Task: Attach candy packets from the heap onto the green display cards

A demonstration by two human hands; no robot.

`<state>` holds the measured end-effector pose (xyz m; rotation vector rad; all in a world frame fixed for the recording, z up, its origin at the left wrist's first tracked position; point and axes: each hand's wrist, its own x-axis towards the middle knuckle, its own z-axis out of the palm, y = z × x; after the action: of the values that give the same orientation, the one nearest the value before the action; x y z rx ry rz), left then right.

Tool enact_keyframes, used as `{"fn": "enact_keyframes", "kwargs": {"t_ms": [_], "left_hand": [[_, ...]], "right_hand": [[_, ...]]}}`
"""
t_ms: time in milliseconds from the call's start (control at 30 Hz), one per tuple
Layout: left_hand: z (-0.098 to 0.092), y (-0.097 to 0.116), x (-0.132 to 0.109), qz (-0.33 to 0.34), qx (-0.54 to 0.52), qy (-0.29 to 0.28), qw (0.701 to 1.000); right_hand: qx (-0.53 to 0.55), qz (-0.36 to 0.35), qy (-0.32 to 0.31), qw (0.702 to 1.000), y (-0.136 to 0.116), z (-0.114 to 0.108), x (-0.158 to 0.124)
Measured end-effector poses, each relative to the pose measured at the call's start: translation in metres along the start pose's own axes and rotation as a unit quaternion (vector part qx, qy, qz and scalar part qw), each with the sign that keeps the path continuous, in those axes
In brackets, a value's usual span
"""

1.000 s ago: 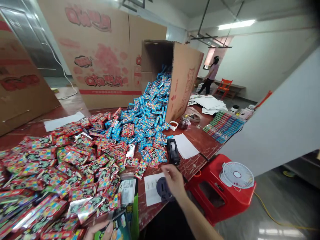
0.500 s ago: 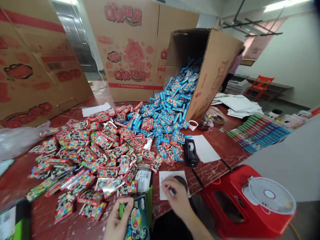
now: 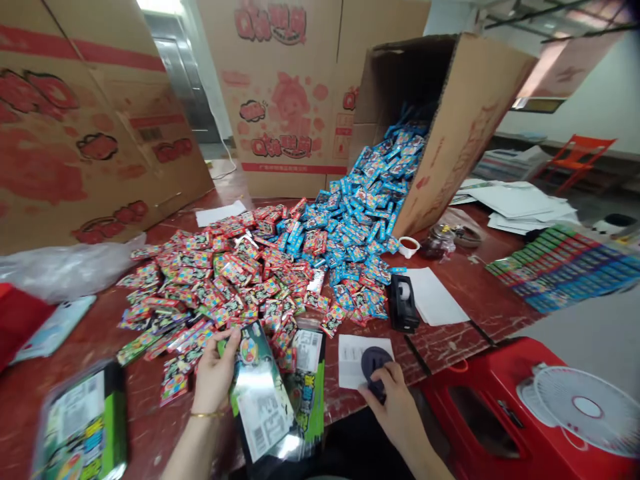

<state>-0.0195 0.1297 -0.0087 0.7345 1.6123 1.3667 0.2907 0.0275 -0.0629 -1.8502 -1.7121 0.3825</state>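
Note:
A flat black-and-green printed pouch with a white label is in my left hand, pinched near its top left corner. Under and beside it lies a stack of similar pouches. My right hand is at a dark round disc on a white sheet of paper. Its thumb and fingers close around the disc's near edge, partly hiding it. Beyond both hands spreads a heap of small red candy-like packets, meeting a heap of blue packets.
The blue packets spill from a tipped carton. A tape dispenser, white papers and a small cup lie to the right. More pouches are at left. A white fan rests on a red stool.
My left hand has moved up and forward with the pouch, whose label now shows. My right hand has come down to the disc's near edge. The view has shifted left.

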Motion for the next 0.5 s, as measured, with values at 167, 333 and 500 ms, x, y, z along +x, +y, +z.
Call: {"fn": "enact_keyframes", "kwargs": {"t_ms": [167,333,500], "left_hand": [[-0.05,0.0,-0.006,-0.071,-0.026,0.013,0.997],[-0.117,-0.02,-0.042,-0.112,-0.018,0.062,0.992],[-0.145,-0.044,-0.052,-0.094,0.008,0.125,0.988]], "right_hand": [[-0.058,-0.099,-0.081,0.99,0.016,-0.007,0.003],[-0.076,-0.204,-0.067,0.974,0.043,-0.013,0.001],[-0.049,-0.344,-0.007,0.938,0.024,-0.004,0.015]]}}
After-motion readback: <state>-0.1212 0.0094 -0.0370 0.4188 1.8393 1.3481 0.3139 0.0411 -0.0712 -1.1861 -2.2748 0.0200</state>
